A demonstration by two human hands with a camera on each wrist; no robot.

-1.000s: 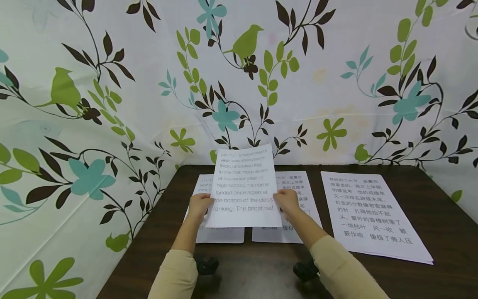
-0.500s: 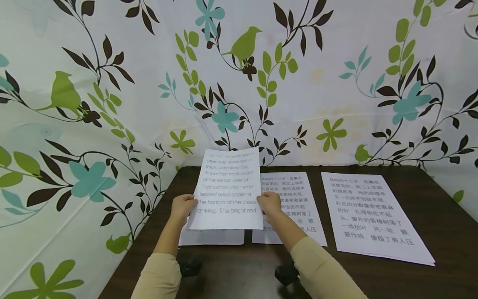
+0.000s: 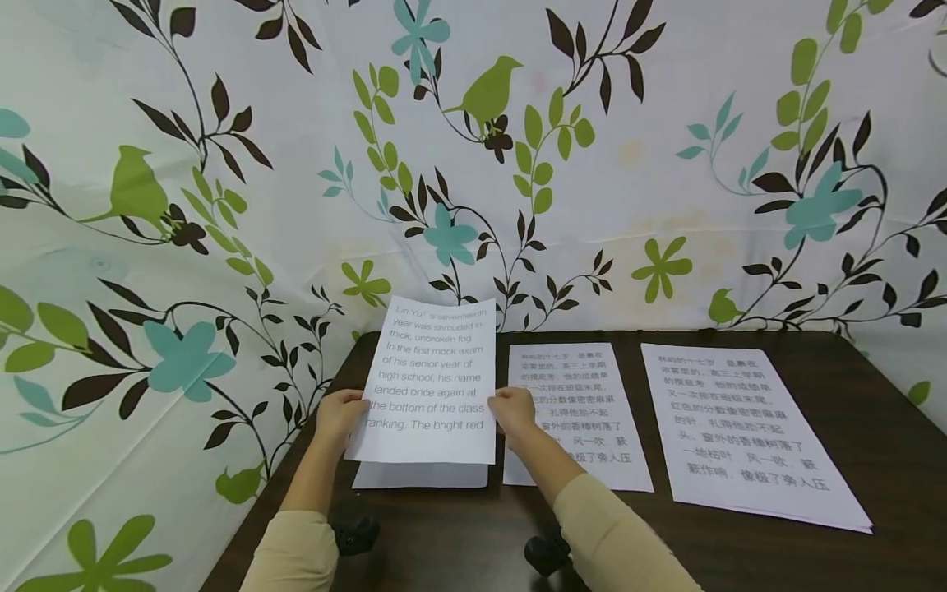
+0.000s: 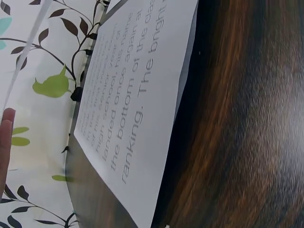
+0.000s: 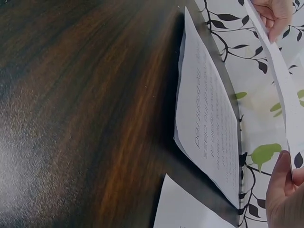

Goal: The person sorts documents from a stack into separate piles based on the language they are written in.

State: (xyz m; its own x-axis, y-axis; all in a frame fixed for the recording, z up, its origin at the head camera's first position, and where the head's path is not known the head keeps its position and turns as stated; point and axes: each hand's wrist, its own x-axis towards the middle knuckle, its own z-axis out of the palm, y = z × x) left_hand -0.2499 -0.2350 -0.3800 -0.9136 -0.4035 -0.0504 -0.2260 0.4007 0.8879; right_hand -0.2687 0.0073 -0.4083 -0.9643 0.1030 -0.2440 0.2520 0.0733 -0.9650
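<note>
A white sheet of paper (image 3: 431,382) printed with English text is held up by both hands over the left part of the table. My left hand (image 3: 340,418) pinches its left edge near the lower corner, and my right hand (image 3: 514,413) pinches the right edge. Beneath it lies a left paper stack (image 3: 422,476), mostly hidden in the head view; the left wrist view shows the same English lines on that stack's top page (image 4: 137,95). From the right wrist view, the raised sheet (image 5: 280,80) hangs apart from the stack (image 5: 204,109).
Two more piles lie to the right: a middle paper (image 3: 584,395) and a right paper stack (image 3: 747,436), both with Chinese text. The dark wooden table (image 3: 436,543) meets a patterned cloth backdrop (image 3: 473,148) at its back edge.
Both hands have carried the sheet leftward, from between the left and middle papers to above the left stack. The middle paper now shows almost fully.
</note>
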